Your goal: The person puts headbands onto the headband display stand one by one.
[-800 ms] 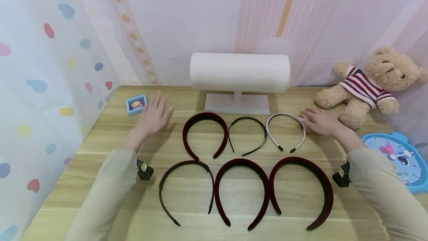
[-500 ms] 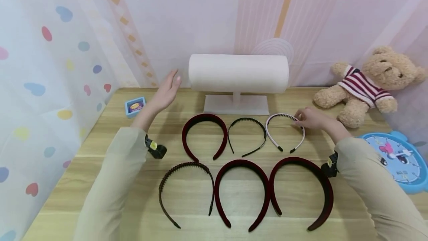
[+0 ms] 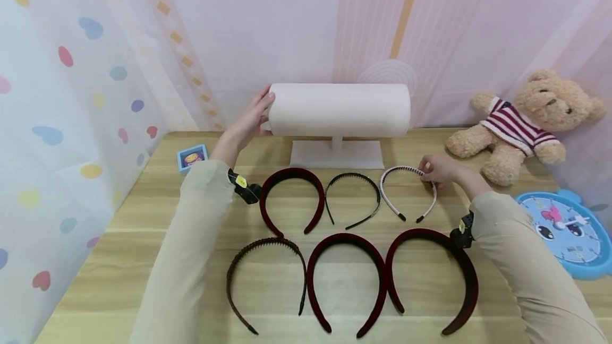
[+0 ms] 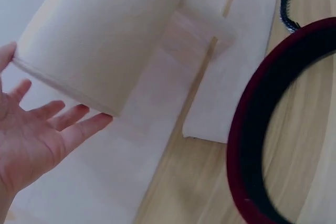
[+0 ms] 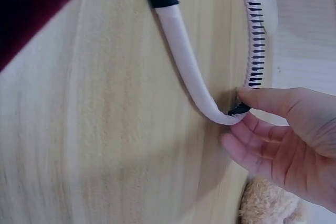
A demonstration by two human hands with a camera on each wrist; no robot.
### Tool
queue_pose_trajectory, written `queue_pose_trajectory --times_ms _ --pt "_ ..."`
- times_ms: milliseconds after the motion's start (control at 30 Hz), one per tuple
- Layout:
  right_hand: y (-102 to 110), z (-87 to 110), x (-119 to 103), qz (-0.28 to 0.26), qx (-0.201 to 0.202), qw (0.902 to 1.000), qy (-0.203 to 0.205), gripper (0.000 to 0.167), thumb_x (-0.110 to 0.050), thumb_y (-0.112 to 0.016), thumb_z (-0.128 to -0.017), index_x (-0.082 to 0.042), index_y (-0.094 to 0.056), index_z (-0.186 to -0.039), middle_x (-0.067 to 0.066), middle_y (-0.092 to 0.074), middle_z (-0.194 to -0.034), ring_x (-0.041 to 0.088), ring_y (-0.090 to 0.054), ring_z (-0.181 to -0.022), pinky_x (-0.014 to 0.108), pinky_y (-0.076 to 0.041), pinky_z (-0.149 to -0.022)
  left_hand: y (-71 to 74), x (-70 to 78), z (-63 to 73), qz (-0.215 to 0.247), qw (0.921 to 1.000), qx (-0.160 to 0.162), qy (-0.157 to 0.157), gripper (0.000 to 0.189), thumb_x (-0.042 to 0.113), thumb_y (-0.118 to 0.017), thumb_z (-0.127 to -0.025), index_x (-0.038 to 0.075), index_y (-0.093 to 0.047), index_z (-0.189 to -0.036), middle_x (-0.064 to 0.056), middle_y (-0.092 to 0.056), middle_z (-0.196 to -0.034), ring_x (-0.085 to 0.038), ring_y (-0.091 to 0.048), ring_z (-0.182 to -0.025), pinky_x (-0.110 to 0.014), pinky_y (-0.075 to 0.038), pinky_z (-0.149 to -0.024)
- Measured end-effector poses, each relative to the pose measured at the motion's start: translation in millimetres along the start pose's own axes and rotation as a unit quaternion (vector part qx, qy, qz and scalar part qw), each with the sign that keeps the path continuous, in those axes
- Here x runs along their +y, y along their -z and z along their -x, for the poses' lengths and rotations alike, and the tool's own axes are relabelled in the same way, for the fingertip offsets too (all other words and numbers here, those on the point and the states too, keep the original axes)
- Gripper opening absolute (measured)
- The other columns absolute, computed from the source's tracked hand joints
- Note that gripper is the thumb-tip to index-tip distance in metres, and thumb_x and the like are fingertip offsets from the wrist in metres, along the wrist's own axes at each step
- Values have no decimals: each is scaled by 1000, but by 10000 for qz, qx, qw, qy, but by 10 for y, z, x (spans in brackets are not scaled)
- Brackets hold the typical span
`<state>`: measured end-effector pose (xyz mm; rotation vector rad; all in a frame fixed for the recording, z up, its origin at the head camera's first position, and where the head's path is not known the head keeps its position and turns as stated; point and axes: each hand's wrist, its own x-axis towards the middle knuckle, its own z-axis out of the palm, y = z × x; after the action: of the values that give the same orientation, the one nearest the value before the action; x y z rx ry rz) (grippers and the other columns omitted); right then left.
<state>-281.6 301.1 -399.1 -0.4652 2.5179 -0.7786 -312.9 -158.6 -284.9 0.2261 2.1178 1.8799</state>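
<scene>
My left hand (image 3: 249,115) touches the left end of a white cylindrical headband stand (image 3: 339,110). In the left wrist view its fingers spread along the roll's end rim, with the thumb at the rim's far side. My right hand (image 3: 441,169) pinches a thin white headband (image 5: 184,59) with dark comb teeth and black tips, thumb on one side and fingers on the other. That headband is at the right of the back row. Beside it are a thin black toothed headband (image 3: 353,175) and a dark red padded headband (image 3: 292,172).
A front row holds a brown toothed headband (image 3: 231,269) and two dark red padded ones, a middle one (image 3: 312,275) and a right one (image 3: 470,285). A teddy bear (image 3: 521,123) and blue clock (image 3: 574,248) stand right. A small blue box (image 3: 192,157) lies back left.
My left hand has moved from the table beside the blue box up to the roll's left end. My right hand, earlier flat beside the white headband, now pinches it.
</scene>
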Motion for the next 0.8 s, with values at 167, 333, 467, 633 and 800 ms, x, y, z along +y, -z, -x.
queue_pose_trajectory --times_ms 167,333,467,633,800 --pt "114 104 -10 -514 -159 9978 -377 41 -22 -58 -89 7 -46 -115 20 -60 -89 15 -59 -69 30 -55 -60 -57 -46 -17 232 9996 110 -130 58 44 -35 -95 33 -12 -146 -8 -19 -152 -33 -24 -137 -62 -28 -102" --pt "287 356 -385 -914 -41 9913 -947 39 -8 -49 -91 18 -36 -118 11 -57 -79 8 -56 -68 27 -55 -65 -81 -61 -23 257 9993 196 -178 56 43 -34 -95 33 -14 -146 -8 -21 -151 -33 -27 -134 -61 -30 -101" --pt "412 451 -518 -1603 208 9819 -988 41 -10 -50 -92 15 -32 -119 -3 -51 -74 3 -53 -64 22 -54 -66 -79 -65 -12 255 9992 248 -189 56 43 -34 -95 33 -14 -146 -8 -22 -150 -32 -28 -133 -60 -32 -101" --pt "491 523 -707 -2243 818 9663 -959 36 -14 -55 -90 8 -38 -114 -8 -56 -74 2 -59 -64 21 -55 -67 -67 -81 8 178 9989 390 -201 56 45 -33 -94 34 -15 -146 -8 -24 -149 -30 -29 -133 -60 -32 -101" --pt "505 522 -979 -2439 1337 9576 -746 39 -12 -54 -90 13 -39 -116 -11 -57 -72 -1 -60 -63 17 -54 -66 -63 -91 7 154 9984 512 -166 58 46 -33 -93 33 -13 -146 -8 -24 -149 -30 -30 -133 -59 -32 -102"
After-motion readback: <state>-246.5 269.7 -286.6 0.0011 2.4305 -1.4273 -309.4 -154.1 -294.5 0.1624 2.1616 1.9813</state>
